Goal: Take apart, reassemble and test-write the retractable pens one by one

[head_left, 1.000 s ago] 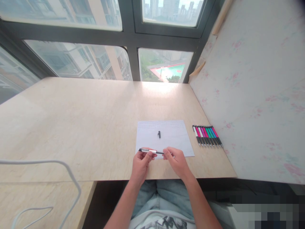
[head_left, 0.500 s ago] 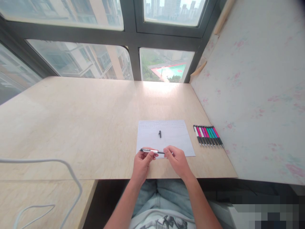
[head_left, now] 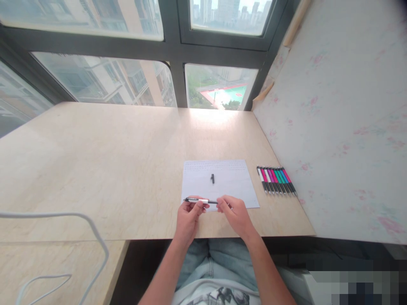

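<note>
My left hand [head_left: 190, 215] is closed around the white barrel of a ballpoint pen [head_left: 203, 201], which lies level across my fingers with its black clip end to the left. A thin dark refill [head_left: 213, 202] sticks out of the barrel's right end. The fingertips of my right hand [head_left: 233, 214] pinch that refill's far end; its tip is hidden in them. Both hands are over the near edge of a sheet of paper [head_left: 197, 182] with lines of writing along its top. On the sheet lies a short black pen piece [head_left: 213, 178], apart from both hands.
Several pens [head_left: 276, 180] with white, pink, purple, green and blue barrels lie side by side right of the paper, near the papered wall [head_left: 346, 127]. A pale cable [head_left: 95, 226] loops over the table's [head_left: 111, 169] left front. Windows stand behind the table.
The view has shifted very slightly. Both hands keep their hold on the pen and refill, with hardly any movement; the black piece stays on the paper.
</note>
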The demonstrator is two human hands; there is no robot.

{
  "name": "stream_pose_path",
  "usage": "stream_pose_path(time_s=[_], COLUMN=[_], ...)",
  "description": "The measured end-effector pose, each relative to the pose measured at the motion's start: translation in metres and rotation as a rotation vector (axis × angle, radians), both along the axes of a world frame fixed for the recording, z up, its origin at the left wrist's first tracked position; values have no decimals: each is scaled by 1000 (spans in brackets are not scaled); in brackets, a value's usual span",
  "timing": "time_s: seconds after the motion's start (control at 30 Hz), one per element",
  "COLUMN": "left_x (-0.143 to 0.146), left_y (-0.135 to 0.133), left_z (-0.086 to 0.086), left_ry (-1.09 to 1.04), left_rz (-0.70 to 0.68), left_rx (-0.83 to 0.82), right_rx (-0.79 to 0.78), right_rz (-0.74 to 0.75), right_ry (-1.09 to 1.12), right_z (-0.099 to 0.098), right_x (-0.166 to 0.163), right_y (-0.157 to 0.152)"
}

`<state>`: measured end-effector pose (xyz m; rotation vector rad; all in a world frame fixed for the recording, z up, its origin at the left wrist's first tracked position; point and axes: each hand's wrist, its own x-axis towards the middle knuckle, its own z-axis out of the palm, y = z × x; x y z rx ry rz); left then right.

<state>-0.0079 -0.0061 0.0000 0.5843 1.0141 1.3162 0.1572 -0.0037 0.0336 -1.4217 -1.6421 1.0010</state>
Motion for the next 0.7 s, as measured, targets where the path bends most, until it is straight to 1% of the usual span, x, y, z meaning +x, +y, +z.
stream_pose_path(time_s=[0.1, 0.27, 0.4, 0.5, 0.7], left_x=[0, 0, -1, -1, -1], left_y=[0, 0, 1, 1, 1], left_z=[1, 0, -2, -2, -1], left_ry=[2, -28, -44, -45, -60], left_rz=[-8, 11, 6, 4, 11], left_rx=[8, 11, 11, 9, 4], right_rx=[25, 72, 38, 18, 105], right_rz=[7, -22, -59, -24, -31], right_ry=[-22, 48, 31, -29, -8], right_z=[1, -1, 0, 3, 3], right_x=[2, 1, -1, 0, 2], right_y=[0, -2, -1, 0, -1])
